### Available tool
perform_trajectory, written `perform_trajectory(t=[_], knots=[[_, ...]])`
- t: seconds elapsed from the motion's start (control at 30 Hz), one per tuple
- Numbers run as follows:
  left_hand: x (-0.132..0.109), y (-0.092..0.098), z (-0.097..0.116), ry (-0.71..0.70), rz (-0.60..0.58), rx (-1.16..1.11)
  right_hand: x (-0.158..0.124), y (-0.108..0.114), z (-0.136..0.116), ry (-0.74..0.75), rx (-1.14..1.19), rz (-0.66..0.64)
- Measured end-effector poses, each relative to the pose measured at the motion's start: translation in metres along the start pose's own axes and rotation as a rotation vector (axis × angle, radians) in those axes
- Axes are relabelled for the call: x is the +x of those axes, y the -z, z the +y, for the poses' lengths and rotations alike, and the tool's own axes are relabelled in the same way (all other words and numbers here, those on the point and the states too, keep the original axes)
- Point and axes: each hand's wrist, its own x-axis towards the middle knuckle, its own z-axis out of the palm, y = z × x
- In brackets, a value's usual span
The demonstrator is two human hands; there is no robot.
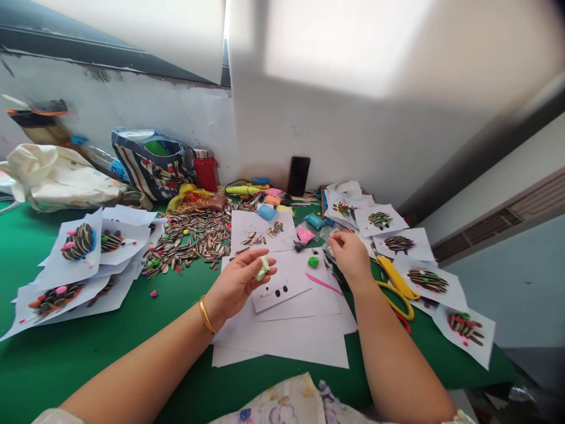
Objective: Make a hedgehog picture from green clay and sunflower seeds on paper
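"While the L hand (241,281) pinches a pale-green lump (263,268) btwn thumb and fingers, over the white paper (304,338), what's the R hand (352,256) doing?"

"Its fingertips bunch by a crinkly clear wrapper (325,234); can't tell if they grip it."

"Containers?"

"Striped bag (128,162) w/ sth green (156,148) inside, yellow bag (188,201) (contents unclear), red bottle (206,173), capped."

"Textures?"

"Lump's uneven, matte; striped teardrop seeds (192,238) heaped loose; green ball (313,262) bumpy."

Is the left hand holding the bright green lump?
No, the left hand holds a pale lump, while the bright green lump lies on white paper.
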Motion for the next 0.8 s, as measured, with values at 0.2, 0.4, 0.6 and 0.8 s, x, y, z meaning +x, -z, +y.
perform_trajectory(t=[0.2, 0.4, 0.6, 0.8], knots=[[-0.001, 0.002, -0.002, -0.012, -0.005, 0.026, 0.004, 0.0, 0.004, -0.122, -0.06, -0.028], [0.0, 0.0, -0.002, -0.035, -0.104, 0.036, -0.007, -0.001, -0.015, 0.029, 0.166, 0.067], [-0.005, -0.004, -0.011, 0.023, -0.092, 0.192, -0.06, -0.004, -0.077, 0.638, 0.442, -0.085], [-0.016, -0.02, -0.014, 0.091, -0.317, -0.123, -0.086, -0.013, -0.105, 0.846, 0.255, -0.155]])
